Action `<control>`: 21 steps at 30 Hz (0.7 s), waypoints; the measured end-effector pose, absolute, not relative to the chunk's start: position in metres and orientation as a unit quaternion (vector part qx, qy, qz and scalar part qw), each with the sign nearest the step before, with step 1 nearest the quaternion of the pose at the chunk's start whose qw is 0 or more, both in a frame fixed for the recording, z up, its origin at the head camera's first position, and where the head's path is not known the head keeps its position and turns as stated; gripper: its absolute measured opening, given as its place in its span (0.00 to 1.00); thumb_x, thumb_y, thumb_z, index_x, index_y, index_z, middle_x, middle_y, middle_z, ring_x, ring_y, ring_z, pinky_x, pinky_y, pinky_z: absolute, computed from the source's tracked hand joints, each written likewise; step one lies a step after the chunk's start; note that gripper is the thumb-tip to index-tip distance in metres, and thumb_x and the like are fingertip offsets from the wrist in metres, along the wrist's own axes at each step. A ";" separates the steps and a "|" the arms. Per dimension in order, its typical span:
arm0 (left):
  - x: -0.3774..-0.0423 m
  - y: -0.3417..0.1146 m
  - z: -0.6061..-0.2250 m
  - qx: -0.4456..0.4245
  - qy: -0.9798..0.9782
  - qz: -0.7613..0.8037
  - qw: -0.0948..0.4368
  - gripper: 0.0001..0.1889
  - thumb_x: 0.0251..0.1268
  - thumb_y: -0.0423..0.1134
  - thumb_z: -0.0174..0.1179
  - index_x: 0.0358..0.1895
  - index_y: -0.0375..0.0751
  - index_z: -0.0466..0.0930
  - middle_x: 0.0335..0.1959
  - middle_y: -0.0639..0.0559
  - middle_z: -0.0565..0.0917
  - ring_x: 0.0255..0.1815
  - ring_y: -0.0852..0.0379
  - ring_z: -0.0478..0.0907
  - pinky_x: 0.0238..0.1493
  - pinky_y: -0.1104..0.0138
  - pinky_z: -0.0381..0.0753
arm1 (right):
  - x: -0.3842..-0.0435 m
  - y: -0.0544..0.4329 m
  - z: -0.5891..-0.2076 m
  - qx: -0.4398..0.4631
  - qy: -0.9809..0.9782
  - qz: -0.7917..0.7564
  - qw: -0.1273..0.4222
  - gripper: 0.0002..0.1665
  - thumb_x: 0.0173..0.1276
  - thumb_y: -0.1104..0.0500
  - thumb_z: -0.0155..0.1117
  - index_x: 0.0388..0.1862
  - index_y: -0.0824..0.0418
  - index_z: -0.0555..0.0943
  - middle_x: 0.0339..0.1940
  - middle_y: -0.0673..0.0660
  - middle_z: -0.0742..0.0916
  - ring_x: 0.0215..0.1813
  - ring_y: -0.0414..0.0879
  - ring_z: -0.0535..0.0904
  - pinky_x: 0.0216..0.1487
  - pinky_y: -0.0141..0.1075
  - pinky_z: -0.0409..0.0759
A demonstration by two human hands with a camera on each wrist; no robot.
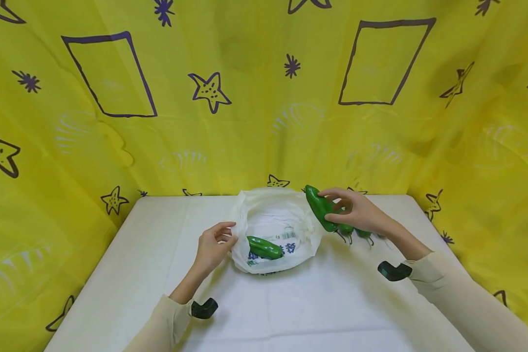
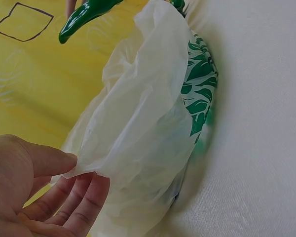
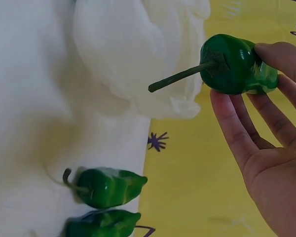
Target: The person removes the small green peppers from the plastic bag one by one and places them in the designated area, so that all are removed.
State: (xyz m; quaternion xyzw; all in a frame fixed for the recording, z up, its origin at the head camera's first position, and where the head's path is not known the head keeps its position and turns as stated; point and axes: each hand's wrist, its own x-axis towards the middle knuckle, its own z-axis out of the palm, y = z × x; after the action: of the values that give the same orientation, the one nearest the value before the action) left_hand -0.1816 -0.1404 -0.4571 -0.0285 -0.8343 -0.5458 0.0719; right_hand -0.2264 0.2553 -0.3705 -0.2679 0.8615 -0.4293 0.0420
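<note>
A white plastic bag (image 1: 312, 234) with green and blue print stands on the table, its mouth spread wide. One green pepper (image 1: 265, 248) lies inside it. My left hand (image 1: 214, 247) pinches the bag's left rim between thumb and fingers, as the left wrist view shows at the bag's edge (image 2: 96, 165). Raised at the bag's right side, my right hand (image 1: 356, 210) holds another green pepper (image 1: 319, 208) between thumb and fingertips. In the right wrist view its stem (image 3: 180, 79) points left, away from the palm.
More green peppers (image 3: 113, 187) lie in a row on the table right of the bag, partly hidden by my right hand in the head view. The white tabletop (image 1: 317, 313) meets a yellow patterned curtain (image 1: 255, 142) at the back and sides.
</note>
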 end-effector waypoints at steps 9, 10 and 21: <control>-0.182 -0.141 -0.458 -0.029 -0.834 -0.546 0.077 0.19 0.63 0.28 0.69 0.57 0.39 0.85 0.41 0.45 0.84 0.39 0.53 0.85 0.33 0.73 0.80 | -0.217 0.276 -0.376 -0.254 0.864 -0.432 0.045 0.33 0.66 0.62 0.75 0.70 0.58 0.77 0.60 0.62 0.81 0.45 0.55 0.84 0.41 0.38 0.86; -0.182 -0.141 -0.459 -0.031 -0.833 -0.547 0.079 0.19 0.63 0.27 0.69 0.57 0.39 0.85 0.41 0.45 0.84 0.38 0.53 0.85 0.32 0.73 0.80 | -0.216 0.278 -0.376 -0.252 0.865 -0.433 0.046 0.34 0.66 0.62 0.75 0.70 0.58 0.76 0.60 0.62 0.81 0.45 0.55 0.83 0.41 0.38 0.86; -0.182 -0.142 -0.459 -0.038 -0.832 -0.546 0.089 0.19 0.62 0.27 0.69 0.56 0.38 0.86 0.39 0.45 0.85 0.37 0.52 0.86 0.31 0.72 0.80 | -0.205 0.296 -0.385 -0.243 0.870 -0.428 0.025 0.34 0.67 0.62 0.74 0.70 0.60 0.75 0.62 0.64 0.81 0.46 0.52 0.84 0.42 0.35 0.85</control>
State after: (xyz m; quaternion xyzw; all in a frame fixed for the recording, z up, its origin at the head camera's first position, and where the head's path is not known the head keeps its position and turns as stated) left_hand -0.1822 -0.1416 -0.4585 -0.0384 -0.8324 -0.5456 0.0890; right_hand -0.2052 0.2962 -0.3848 -0.2435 0.8699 -0.4281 0.0253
